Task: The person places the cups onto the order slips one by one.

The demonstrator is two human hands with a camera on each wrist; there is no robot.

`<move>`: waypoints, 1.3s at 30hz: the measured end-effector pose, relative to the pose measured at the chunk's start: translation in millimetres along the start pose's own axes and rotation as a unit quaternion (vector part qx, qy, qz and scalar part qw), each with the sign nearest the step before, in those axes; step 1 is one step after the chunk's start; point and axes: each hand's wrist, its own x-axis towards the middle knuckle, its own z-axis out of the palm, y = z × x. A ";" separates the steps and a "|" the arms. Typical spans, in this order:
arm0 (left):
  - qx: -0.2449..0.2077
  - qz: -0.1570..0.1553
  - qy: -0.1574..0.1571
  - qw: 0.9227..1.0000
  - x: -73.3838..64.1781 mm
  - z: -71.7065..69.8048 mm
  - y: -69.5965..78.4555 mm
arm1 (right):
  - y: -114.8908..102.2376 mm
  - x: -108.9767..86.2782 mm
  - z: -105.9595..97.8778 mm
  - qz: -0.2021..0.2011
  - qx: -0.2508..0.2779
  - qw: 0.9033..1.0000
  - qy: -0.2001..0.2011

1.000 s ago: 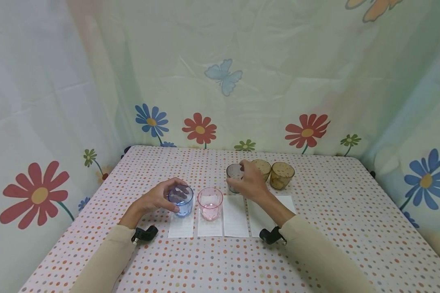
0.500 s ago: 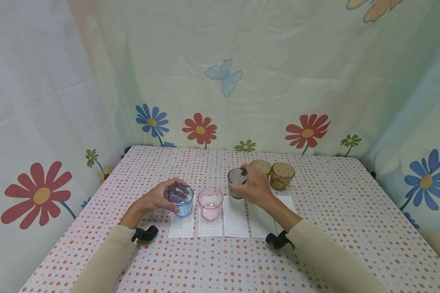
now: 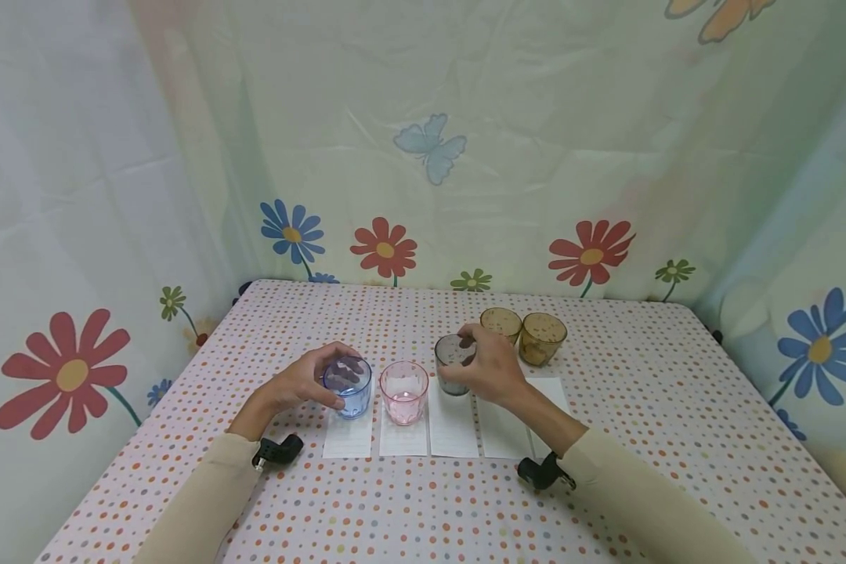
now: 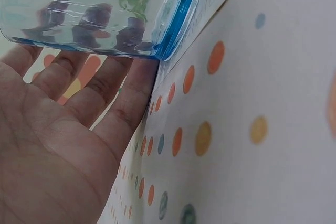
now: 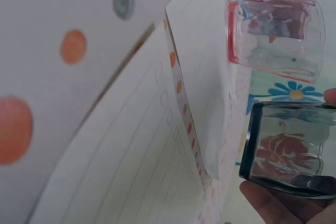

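Observation:
My left hand (image 3: 309,381) curves round a clear blue glass (image 3: 349,389), thumb in front and fingers behind; the glass stands on a paper sheet. The left wrist view shows those fingers along the far side of its wall. My right hand (image 3: 492,362) grips a smoky grey glass (image 3: 453,366) between thumb and fingers, at the back end of the third sheet. In the right wrist view the grey glass (image 5: 291,148) is upright, its base close over the paper. Between the two hands a pink glass (image 3: 405,395) stands on the second sheet.
Two amber glasses (image 3: 544,338) stand side by side behind my right hand. Several white lined sheets (image 3: 454,431) lie in a row on the dotted tablecloth (image 3: 366,509), some partly under my right forearm. A flowered curtain (image 3: 507,196) rises behind the table.
My right hand has brought the grey glass toward me, from beside the amber glasses to over the third sheet's back end. The left hand and blue glass stay put.

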 end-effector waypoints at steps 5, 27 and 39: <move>0.001 0.004 0.000 1.000 0.1 0.3 -0.2 | -0.1 -3.9 0.9 -0.005 0.015 1.000 -0.020; -0.001 0.002 0.000 1.000 -0.3 0.5 -0.8 | 4.6 -21.2 6.2 -0.026 0.046 0.997 -0.051; -0.005 0.009 -0.005 1.000 -0.9 -0.8 -0.4 | 7.1 -24.9 10.2 -0.026 0.038 0.998 -0.051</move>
